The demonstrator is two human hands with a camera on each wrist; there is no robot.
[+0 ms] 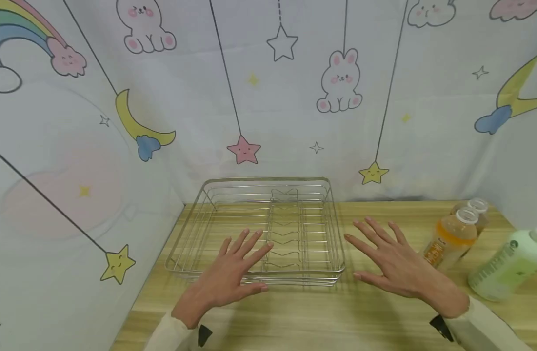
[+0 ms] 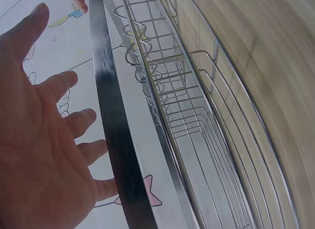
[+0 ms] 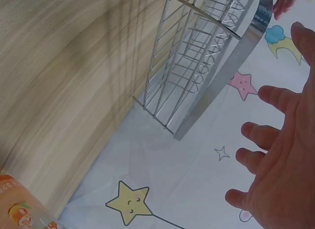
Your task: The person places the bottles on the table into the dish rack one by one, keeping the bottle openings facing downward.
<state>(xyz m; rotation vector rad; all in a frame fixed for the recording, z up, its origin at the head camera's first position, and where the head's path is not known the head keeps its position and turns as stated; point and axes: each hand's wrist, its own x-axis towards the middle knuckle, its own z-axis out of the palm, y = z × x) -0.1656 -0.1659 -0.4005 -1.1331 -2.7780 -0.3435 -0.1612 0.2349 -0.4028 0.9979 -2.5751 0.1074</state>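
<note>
While the wire rack (image 1: 268, 179) sits flat on the surface (image 1: 303, 319), presumably for stability, I see the left hand (image 1: 226, 278) spread near its front and the right hand (image 1: 397, 268) spread beside it, neither gripping anything, the green bottle (image 1: 505, 268) apparently kept aside for clearance.

wire rack (image 1: 268, 179): front rim partly hidden behind the left hand (image 1: 230, 275); cut off by the picture's edge in both wrist views
left hand: cut by the left edge in its own wrist view
right hand (image 1: 395, 268): cut by the right edge in its own wrist view
rear bottle (image 1: 482, 220): mostly behind the orange-banded bottle (image 1: 454, 234)
orange-banded bottle: small print too blurred to read
green bottle (image 1: 507, 268): cap clipped by the right edge, lettering unreadable
sleeves (image 1: 487, 324): cut off below
</note>
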